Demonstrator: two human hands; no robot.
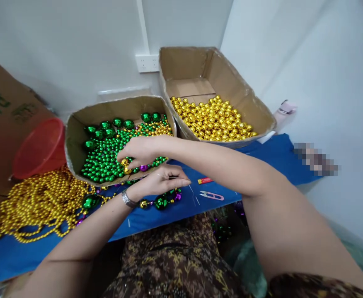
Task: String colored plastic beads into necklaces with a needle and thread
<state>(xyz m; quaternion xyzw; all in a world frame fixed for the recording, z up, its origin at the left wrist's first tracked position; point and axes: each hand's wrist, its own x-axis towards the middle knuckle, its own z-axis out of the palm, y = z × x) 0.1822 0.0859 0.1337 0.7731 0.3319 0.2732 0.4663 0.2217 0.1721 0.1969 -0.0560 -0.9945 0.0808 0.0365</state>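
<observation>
My right hand (139, 150) reaches across my left arm into the left cardboard box (119, 102). Its thumb and fingers close round shiny gold beads (126, 164), above many small green beads (107, 157). A purple bead (143, 167) lies beside the thumb. Just in front of the box, my left hand (161, 181), with a metal band at the wrist, pinches a thin needle (174, 177). Pale thread (192, 192) trails from its fingertips onto the blue cloth. Below this hand lies a strung bead garland (161, 202) of green, gold and purple beads, partly hidden by it.
A second box (246, 91) holds gold beads (212, 120) at the back right. Pink thread snips (211, 195) and a small red-and-yellow item (204, 180) lie on the blue cloth (156, 219). Gold bead strands (41, 203) and a red basin (40, 149) are at left.
</observation>
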